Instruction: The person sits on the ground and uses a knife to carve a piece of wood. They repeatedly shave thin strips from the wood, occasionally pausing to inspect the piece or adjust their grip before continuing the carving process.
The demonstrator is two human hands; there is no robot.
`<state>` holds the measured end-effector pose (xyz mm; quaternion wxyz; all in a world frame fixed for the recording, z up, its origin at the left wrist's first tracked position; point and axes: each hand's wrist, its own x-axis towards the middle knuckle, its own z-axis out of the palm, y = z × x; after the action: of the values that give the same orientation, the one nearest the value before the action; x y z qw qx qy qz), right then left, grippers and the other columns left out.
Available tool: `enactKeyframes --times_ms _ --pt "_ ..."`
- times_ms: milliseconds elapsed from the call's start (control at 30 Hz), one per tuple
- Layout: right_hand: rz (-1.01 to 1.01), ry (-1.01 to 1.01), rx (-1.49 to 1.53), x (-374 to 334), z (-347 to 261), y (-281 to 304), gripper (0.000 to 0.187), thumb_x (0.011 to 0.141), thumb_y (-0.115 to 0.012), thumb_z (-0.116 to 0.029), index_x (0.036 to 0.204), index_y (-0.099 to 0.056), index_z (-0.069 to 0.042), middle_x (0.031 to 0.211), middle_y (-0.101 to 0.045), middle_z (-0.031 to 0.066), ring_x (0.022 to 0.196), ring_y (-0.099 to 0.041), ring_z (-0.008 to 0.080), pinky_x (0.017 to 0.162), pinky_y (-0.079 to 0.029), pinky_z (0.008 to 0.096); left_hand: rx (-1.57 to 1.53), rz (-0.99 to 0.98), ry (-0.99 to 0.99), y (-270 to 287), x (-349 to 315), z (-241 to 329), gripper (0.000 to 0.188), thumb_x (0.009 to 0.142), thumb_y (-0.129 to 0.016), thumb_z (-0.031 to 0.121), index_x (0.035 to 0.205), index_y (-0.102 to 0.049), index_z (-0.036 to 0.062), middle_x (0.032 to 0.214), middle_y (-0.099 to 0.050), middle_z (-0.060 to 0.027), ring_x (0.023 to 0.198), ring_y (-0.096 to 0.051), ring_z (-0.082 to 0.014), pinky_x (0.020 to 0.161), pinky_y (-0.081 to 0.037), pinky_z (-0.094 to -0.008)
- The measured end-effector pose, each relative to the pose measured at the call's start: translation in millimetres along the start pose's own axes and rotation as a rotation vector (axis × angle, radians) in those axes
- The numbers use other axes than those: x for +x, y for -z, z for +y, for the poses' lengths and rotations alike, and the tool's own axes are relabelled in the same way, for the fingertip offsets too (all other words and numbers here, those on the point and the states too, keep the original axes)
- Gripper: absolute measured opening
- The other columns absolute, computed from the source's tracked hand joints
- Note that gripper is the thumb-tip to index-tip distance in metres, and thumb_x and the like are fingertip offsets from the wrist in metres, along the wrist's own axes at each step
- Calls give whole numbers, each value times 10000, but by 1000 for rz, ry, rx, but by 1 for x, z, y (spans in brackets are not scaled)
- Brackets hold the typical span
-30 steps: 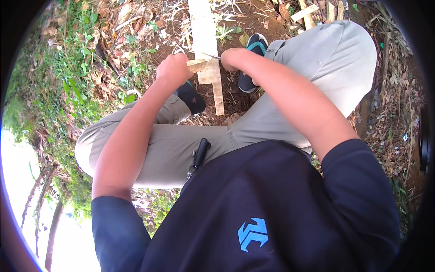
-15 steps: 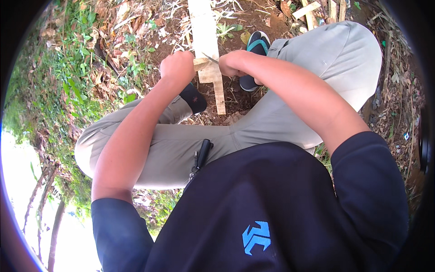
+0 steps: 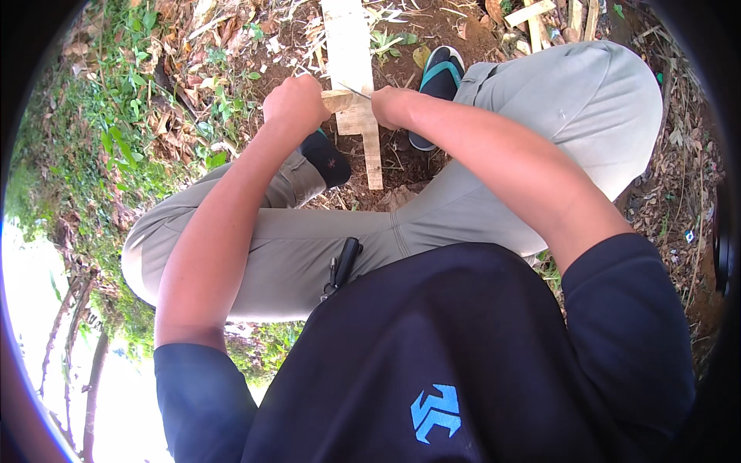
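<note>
My left hand is closed around a short piece of pale wood, whose free end sticks out to the right. In my right hand is a knife, its handle hidden by the fingers; the thin blade points left, at or just over the end of that piece. I cannot tell whether the edge touches the wood. Beneath both lies a long pale board, with a narrow notched end toward me, between my feet.
My sandalled right foot and dark-covered left foot flank the board. Loose wood strips lie at the far right. Dry leaves, shavings and green plants cover the ground. A black key holder hangs at my waist.
My left hand has shifted slightly to the left with the wood piece. The knife tip sits a little farther left and away from me. The board stays nearly in place.
</note>
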<state>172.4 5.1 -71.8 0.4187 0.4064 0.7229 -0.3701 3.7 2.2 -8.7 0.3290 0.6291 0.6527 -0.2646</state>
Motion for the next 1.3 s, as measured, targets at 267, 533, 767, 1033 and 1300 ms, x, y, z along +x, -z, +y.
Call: enactKeyframes --times_ms 267,533,767,1033,1300 --pt "55 -69 192 22 17 -22 321 724 -683 48 1045 -700 50 1087 -687 232 1015 -681 363 803 -555 446 -98 -32 14 9 -4 -3 405 748 -784 307 1088 -697 104 1095 -697 -140 1023 -678 -302 856 -561 -414" --pt "-8 -153 147 18 8 -13 435 785 -707 -27 1217 -656 -26 1222 -668 121 1100 -658 289 882 -548 418 -82 -78 41 12 -1 1 445 745 -783 304 1106 -676 68 1094 -697 -149 1009 -685 -305 833 -569 -415" --pt "85 -127 179 21 9 -19 365 836 -684 -68 1200 -670 -53 1236 -666 85 1091 -663 263 861 -560 391 -76 -68 14 6 6 -1 419 758 -777 305 1025 -669 0 1018 -709 -177 944 -704 -299 786 -580 -402" --pt "125 -209 219 14 -7 -30 355 851 -647 -34 1206 -653 -35 1230 -665 109 1097 -661 266 851 -568 410 -130 -36 43 2 1 -2 358 762 -773 298 983 -689 30 939 -726 -154 898 -714 -294 787 -576 -403" --pt "283 -22 240 19 22 -43 263 927 -433 -76 1107 -595 24 1111 -659 264 1050 -656 384 869 -523 484 19 27 -38 -5 -6 -2 503 740 -786 301 1193 -665 119 1017 -714 -139 945 -696 -298 874 -544 -415"
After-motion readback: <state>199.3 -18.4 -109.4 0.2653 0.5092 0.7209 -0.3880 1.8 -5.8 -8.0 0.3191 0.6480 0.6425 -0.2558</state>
